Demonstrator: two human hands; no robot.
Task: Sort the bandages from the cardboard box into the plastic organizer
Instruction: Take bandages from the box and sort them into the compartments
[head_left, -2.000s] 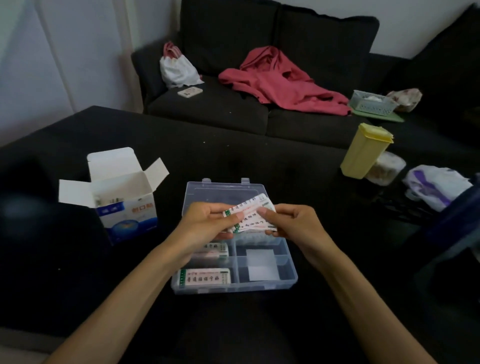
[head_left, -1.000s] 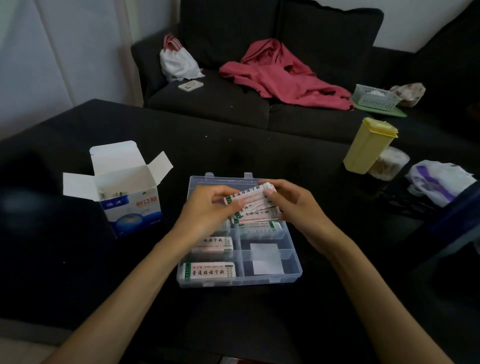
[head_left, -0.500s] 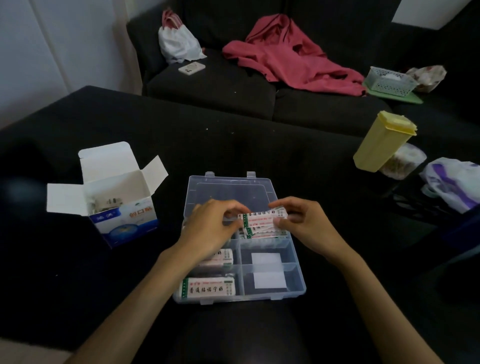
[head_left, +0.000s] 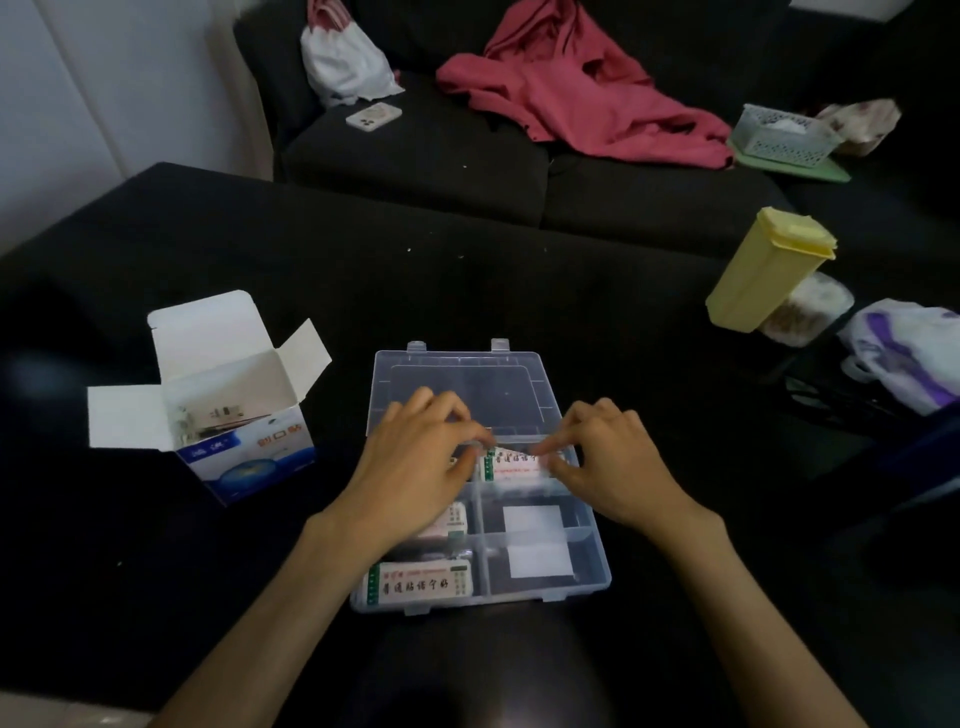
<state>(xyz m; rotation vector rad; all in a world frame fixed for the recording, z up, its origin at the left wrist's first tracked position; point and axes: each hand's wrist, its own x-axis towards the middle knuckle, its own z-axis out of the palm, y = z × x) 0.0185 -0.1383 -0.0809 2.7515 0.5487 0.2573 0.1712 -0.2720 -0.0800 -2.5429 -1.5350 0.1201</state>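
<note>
A person's left hand (head_left: 415, 467) and right hand (head_left: 608, 467) pinch the two ends of a small stack of bandages (head_left: 514, 464), setting it into a rear right compartment of the clear plastic organizer (head_left: 592, 577) on the black bench (head_left: 519, 291). The paper-wrapped strips look light, thin and bendy, best held by their short ends. Left compartments already hold bandage stacks (head_left: 418, 584); two right ones hold white pads. More strips remain in the open cardboard box (head_left: 228, 415) nearby.
</note>
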